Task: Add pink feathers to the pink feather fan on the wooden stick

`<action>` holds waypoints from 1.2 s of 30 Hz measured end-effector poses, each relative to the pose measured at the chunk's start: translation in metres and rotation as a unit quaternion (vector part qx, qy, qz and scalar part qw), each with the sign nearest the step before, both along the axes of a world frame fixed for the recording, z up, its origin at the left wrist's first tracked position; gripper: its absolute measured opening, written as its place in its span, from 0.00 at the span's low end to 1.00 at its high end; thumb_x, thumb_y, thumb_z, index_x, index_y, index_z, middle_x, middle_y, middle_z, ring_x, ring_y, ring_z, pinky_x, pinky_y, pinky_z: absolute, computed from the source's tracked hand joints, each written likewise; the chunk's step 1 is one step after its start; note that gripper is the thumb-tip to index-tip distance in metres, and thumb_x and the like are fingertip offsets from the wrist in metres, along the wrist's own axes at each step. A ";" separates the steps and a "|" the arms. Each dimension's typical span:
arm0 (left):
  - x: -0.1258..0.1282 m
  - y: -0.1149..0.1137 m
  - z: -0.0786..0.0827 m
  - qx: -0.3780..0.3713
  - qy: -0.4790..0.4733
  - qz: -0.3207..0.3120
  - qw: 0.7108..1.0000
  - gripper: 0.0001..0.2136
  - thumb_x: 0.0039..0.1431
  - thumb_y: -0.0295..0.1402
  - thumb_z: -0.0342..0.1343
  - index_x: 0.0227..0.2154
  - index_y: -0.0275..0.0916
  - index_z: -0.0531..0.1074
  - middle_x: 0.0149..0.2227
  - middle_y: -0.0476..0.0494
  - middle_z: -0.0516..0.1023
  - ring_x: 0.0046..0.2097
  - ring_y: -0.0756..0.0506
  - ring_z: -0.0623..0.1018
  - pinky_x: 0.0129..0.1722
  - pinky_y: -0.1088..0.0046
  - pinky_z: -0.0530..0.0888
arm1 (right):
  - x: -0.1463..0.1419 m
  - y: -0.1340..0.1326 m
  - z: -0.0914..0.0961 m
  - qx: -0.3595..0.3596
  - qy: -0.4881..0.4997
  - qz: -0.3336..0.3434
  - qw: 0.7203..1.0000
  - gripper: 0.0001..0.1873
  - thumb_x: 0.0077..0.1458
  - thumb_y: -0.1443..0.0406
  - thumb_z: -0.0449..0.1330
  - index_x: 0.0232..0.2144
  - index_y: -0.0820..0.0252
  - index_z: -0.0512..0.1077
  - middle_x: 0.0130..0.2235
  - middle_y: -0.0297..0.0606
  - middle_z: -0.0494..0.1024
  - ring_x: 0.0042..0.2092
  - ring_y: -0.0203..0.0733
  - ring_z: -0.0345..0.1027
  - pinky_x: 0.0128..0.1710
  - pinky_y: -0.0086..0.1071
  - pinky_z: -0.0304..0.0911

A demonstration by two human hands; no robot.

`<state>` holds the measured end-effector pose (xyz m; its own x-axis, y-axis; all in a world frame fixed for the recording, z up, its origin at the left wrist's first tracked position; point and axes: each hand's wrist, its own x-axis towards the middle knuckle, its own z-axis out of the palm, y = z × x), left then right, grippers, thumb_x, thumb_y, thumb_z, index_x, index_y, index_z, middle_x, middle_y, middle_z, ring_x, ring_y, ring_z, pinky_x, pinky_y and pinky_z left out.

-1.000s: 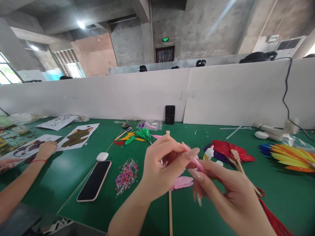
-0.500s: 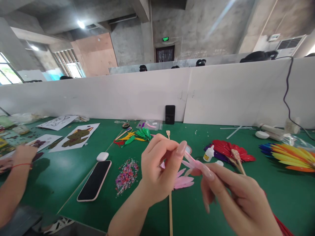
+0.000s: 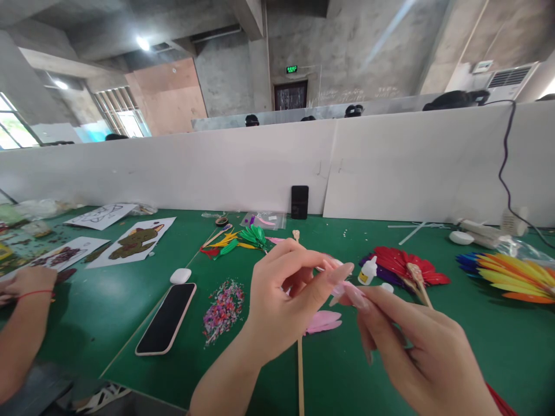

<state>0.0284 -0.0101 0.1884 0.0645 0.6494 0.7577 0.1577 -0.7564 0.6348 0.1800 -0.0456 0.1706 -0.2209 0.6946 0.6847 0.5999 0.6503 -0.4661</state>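
My left hand (image 3: 286,294) pinches a pink feather (image 3: 349,290) between thumb and forefinger. From the right side, the fingertips of my right hand (image 3: 416,341) grip the same feather, so the two hands nearly meet above the table. Under them lies a thin wooden stick (image 3: 300,375) with pink feathers (image 3: 323,322) spread around its upper part; my left hand hides much of this. Just beyond my right fingertips stands a small white glue bottle (image 3: 367,271), and its white cap (image 3: 387,287) seems to lie beside it.
Left of my hands are a pile of coloured sequins (image 3: 224,312), a phone (image 3: 167,319) and a white earbud case (image 3: 181,276). A red feather fan (image 3: 403,263) and a rainbow one (image 3: 515,277) lie right. A co-worker's hand (image 3: 32,283) works at far left.
My left fingertips have slid right along the pink feather, closer to my right fingertips. The co-worker's hand at the left has shifted slightly left and down.
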 end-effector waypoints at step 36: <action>-0.157 -0.013 -0.155 -0.365 0.366 0.452 0.727 0.16 0.56 0.44 0.46 0.21 0.40 0.68 0.20 0.46 0.71 0.24 0.45 0.70 0.22 0.75 0.58 | 0.054 0.084 -0.032 -0.315 -0.166 -0.046 0.933 0.06 0.51 0.67 0.56 0.30 0.60 0.74 0.29 0.38 0.78 0.26 0.38 0.68 0.23 0.29 0.56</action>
<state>-0.1286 -0.0233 0.0336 -0.4260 0.8892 0.1668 0.8788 0.3629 0.3098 0.2342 0.0380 0.1387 -0.2680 0.9626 0.0388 0.8189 0.2488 -0.5171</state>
